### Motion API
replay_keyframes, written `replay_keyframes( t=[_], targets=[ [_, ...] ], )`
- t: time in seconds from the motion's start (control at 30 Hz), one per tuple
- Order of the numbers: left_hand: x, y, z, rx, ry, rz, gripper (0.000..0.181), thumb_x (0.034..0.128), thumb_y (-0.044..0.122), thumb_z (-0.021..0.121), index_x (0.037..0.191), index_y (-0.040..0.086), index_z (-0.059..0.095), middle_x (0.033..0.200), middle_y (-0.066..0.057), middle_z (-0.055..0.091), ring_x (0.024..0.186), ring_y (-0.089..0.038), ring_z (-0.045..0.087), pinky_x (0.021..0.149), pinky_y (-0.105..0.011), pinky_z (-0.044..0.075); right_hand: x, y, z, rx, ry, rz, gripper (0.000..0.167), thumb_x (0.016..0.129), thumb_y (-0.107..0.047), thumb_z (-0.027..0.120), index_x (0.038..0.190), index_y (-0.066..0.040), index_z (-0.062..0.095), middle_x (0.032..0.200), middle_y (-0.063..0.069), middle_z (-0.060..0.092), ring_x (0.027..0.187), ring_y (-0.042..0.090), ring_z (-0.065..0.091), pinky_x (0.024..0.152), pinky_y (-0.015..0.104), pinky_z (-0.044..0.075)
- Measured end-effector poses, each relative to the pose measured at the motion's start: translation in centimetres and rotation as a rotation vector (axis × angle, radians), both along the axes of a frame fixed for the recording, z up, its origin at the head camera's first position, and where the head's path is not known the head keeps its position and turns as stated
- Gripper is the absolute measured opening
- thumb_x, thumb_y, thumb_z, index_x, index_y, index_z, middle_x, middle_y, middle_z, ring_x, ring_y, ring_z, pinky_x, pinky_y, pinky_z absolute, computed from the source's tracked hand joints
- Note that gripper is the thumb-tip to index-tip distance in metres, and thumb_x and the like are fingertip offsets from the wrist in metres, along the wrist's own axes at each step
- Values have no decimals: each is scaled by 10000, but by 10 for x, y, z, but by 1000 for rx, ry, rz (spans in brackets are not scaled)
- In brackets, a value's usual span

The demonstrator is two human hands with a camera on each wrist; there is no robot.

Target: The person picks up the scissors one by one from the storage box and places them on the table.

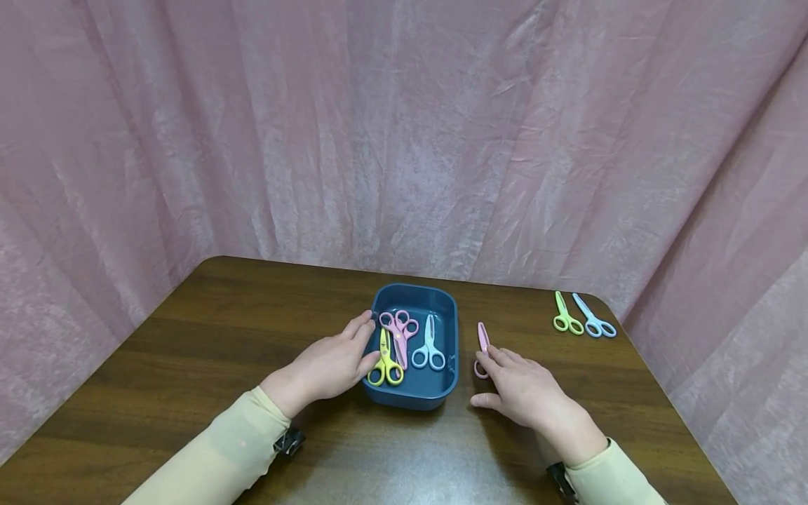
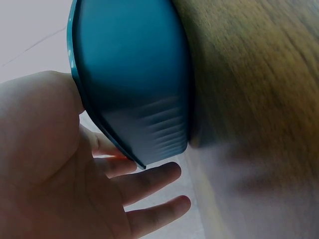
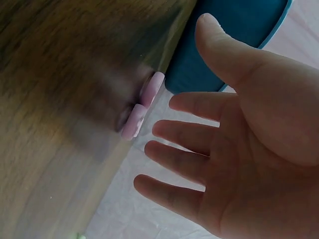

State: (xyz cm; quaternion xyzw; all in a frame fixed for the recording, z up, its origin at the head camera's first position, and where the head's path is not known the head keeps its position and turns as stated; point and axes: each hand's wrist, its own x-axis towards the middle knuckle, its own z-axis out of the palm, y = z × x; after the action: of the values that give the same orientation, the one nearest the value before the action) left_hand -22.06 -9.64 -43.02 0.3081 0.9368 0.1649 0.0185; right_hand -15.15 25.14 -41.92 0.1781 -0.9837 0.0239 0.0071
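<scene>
High at the head here, we look forward and down from well back, over the table [image 1: 284, 301] to the curtain [image 1: 404, 140] at twelve o'clock, bin [image 1: 410, 401] at six. At the left wrist it's close, tipped sideways, along the left hand [image 2: 79, 164] at eight, bin at eleven! And the right wrist, also near, peers past the right hand [image 3: 244, 134] at three, bin at one, sharing the pink scissors [image 3: 134, 120] with the head view.
</scene>
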Motion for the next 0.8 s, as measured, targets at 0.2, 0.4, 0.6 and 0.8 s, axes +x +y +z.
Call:
replay_keyframes(
  t=[0.2,0.4,0.6,0.8],
  targets=[
    [0,0,0,1,2,-2,722,1154,386,581,1685,-47,353,1792,-225,255,1414,-417,617,1103,-560,552,0,0,-2,3,-33,-9,764,951,-524,834,1498,-24,648,1574,249,585,1447,471,558,1114,663,499],
    [0,0,0,-1,6,-4,724,1154,384,583,1685,-49,350,1790,-231,256,1422,-418,609,1105,-557,551,0,-1,-2,13,-63,-11,739,947,-523,836,1489,-49,666,1561,232,605,1433,482,565,1118,659,496],
    [0,0,1,-2,5,-5,724,1154,385,580,1685,-51,350,1791,-232,254,1416,-423,613,1105,-561,550,0,-1,-3,9,-70,-10,730,948,-510,842,1506,-75,662,1557,230,609,1416,478,582,1111,659,500],
    [1,0,1,0,7,-4,719,1153,380,585,1681,-52,357,1790,-233,256,1404,-422,624,1096,-558,558,0,-1,-4,11,-81,-10,715,952,-489,848,1521,-100,657,1559,233,605,1407,482,590,1103,659,506]
  ],
)
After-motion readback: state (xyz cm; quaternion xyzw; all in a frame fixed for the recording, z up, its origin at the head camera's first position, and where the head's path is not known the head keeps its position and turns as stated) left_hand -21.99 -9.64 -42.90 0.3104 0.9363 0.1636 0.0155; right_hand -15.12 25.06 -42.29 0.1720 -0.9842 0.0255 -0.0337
